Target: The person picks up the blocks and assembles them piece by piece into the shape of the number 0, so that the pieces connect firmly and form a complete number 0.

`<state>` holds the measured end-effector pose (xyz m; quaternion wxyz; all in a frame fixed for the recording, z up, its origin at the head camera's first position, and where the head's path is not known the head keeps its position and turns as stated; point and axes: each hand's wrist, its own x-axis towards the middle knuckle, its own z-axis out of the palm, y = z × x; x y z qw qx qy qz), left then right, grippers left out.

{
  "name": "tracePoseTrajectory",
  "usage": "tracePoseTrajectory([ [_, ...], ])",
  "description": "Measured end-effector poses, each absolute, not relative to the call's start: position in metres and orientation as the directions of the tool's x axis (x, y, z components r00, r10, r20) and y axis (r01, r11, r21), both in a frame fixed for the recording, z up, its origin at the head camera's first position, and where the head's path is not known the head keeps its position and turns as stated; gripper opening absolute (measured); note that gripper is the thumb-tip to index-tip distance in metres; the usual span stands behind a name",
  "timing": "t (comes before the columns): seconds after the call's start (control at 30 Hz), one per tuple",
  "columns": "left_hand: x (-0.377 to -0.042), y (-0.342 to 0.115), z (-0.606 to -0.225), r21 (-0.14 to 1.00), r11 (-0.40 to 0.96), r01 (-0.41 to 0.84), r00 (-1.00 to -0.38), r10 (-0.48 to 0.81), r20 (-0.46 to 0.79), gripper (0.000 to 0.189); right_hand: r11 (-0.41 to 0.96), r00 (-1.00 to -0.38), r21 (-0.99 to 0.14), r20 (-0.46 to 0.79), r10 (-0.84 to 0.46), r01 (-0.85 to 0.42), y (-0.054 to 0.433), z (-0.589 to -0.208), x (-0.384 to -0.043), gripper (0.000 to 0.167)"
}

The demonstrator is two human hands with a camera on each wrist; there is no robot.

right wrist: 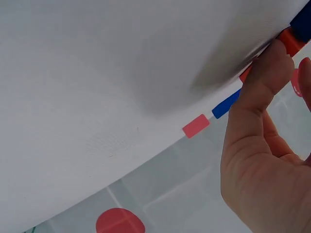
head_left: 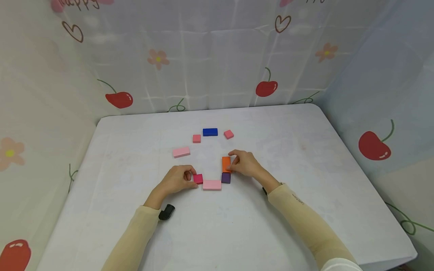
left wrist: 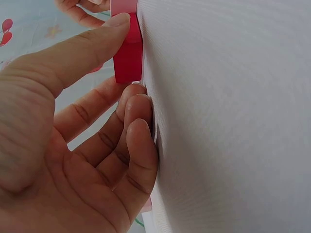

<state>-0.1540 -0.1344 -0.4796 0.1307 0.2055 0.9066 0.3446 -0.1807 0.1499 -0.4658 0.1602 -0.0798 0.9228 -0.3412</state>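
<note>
My left hand (head_left: 178, 178) pinches a small crimson block (head_left: 198, 179) with thumb and index finger; the other fingers curl beside it on the table. In the left wrist view the thumb lies along the side of the crimson block (left wrist: 129, 60). A light pink rectangular block (head_left: 212, 185) adjoins it on the right, followed by a dark purple block (head_left: 225, 178). Beyond the purple one, an orange rectangular block (head_left: 226, 164) stands end to end with it. My right hand (head_left: 245, 163) grips this orange block, thumb at its right side and index finger at its far end.
Farther back on the white table (head_left: 288, 226) lie a blue rectangular block (head_left: 210, 132), two small coral blocks, one to its left (head_left: 196, 139) and one to its right (head_left: 228, 134), and another pink block (head_left: 181, 152). A printed curtain (head_left: 210, 67) hangs behind the table.
</note>
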Motion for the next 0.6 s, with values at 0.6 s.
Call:
tracePoseTrajectory([
  [0.6, -0.155, -0.135, -0.481, 0.684, 0.682, 0.259, -0.884, 0.452, -0.115, 0.033, 0.813, -0.911, -0.487, -0.082, -0.405, -0.318, 0.137, -0.463, -0.139, 0.057],
])
